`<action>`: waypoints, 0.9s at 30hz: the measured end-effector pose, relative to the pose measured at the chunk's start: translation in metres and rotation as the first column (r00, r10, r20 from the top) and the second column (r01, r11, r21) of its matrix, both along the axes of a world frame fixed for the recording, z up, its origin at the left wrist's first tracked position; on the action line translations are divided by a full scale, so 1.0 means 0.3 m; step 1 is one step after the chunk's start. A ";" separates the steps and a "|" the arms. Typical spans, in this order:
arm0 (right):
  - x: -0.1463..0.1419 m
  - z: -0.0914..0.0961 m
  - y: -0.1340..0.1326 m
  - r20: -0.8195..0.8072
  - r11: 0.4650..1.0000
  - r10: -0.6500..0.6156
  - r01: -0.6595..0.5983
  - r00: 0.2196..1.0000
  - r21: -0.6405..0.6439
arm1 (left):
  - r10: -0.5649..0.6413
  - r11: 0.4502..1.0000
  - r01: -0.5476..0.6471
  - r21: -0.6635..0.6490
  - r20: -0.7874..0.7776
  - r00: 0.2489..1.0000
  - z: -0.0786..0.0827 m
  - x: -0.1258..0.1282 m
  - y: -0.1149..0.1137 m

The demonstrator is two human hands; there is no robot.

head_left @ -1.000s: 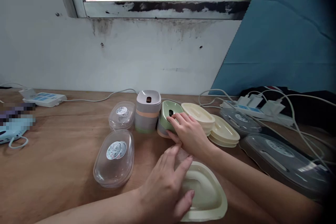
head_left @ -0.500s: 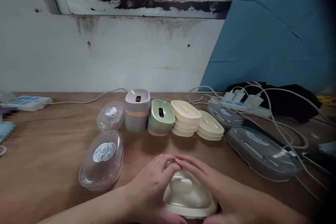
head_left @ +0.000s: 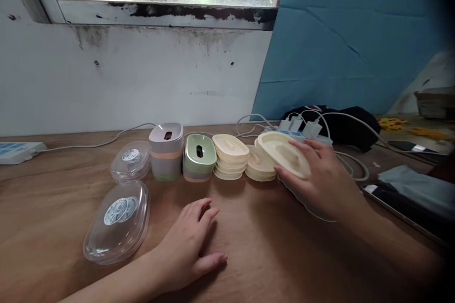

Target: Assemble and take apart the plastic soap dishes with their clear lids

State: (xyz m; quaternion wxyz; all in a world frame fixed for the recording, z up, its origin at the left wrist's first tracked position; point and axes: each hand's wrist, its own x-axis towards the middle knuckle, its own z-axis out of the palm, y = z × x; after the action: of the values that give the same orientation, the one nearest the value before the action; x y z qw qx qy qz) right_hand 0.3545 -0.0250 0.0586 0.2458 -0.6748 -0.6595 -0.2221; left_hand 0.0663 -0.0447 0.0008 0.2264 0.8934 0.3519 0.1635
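Note:
My right hand grips a cream plastic lid by its edges. The lid is tilted, with its raised oval handle showing, and hangs at the right of a short stack of cream lids. Left of that stands a taller stack of cream lids. My left hand rests low over the table, fingers apart, holding nothing. Behind it are a green-topped stack of containers with a slot and a taller lilac-topped stack.
Clear plastic lids with round labels lie at the left, a near one and a far one. A power strip sits far left. Chargers and white cables stand at the back right, near a phone.
My hands, formerly together around the cream lid in front, have parted. The right hand carried the lid right and away from me; the left let go. The view turned right.

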 end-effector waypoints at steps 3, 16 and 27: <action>-0.005 0.021 0.126 0.097 0.971 -0.172 0.186 0.980 -0.151 | 0.004 1.000 -0.004 -0.003 -0.018 1.000 0.001 -0.001 0.000; -0.006 -0.102 0.157 0.194 0.930 0.125 -0.047 0.973 -0.365 | -0.012 1.000 0.011 -0.012 -0.046 0.999 0.012 -0.001 0.000; 0.286 -0.182 -0.037 0.011 0.965 0.059 -0.054 0.998 -0.255 | -0.021 1.000 0.022 0.017 -0.049 0.999 0.014 0.003 -0.002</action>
State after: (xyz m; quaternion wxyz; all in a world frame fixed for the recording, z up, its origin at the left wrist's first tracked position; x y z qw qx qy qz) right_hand 0.4404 -0.0362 0.0039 0.1573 -0.6795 -0.7039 -0.1348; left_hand 0.0673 -0.0453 0.0051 0.2116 0.9028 0.3461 0.1425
